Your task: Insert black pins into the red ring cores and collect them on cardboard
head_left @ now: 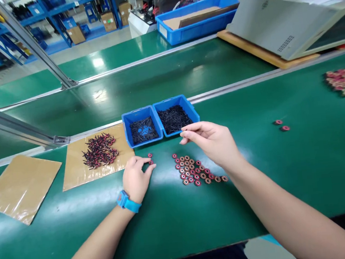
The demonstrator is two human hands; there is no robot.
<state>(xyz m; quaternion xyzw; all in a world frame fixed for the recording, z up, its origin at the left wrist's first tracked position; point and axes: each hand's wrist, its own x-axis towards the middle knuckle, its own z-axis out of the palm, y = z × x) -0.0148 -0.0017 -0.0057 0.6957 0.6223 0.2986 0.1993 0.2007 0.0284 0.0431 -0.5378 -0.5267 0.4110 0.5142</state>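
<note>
My left hand point(135, 178), with a blue watch point(127, 201) on the wrist, rests on the green bench. Its thumb and forefinger close on a small red toothed ring point(151, 162); a second toothed ring point(150, 155) lies just beyond the fingertips. My right hand point(214, 140) hovers at the front of the right blue bin point(193, 113), which holds many thin black pins point(174, 119). Its thumb and forefinger are pinched together, and anything between them is too small to make out. Below it lies a cluster of red and copper toothed rings point(191, 170).
The left blue bin point(128, 129) also holds dark pins. Rings with black pins point(100, 151) are heaped on a brown wrapped sheet point(76, 170); another brown sheet point(22, 187) lies farther left. Two red rings point(281, 125) and a ring pile point(343, 79) are at right. A metal post point(12, 125) stands left.
</note>
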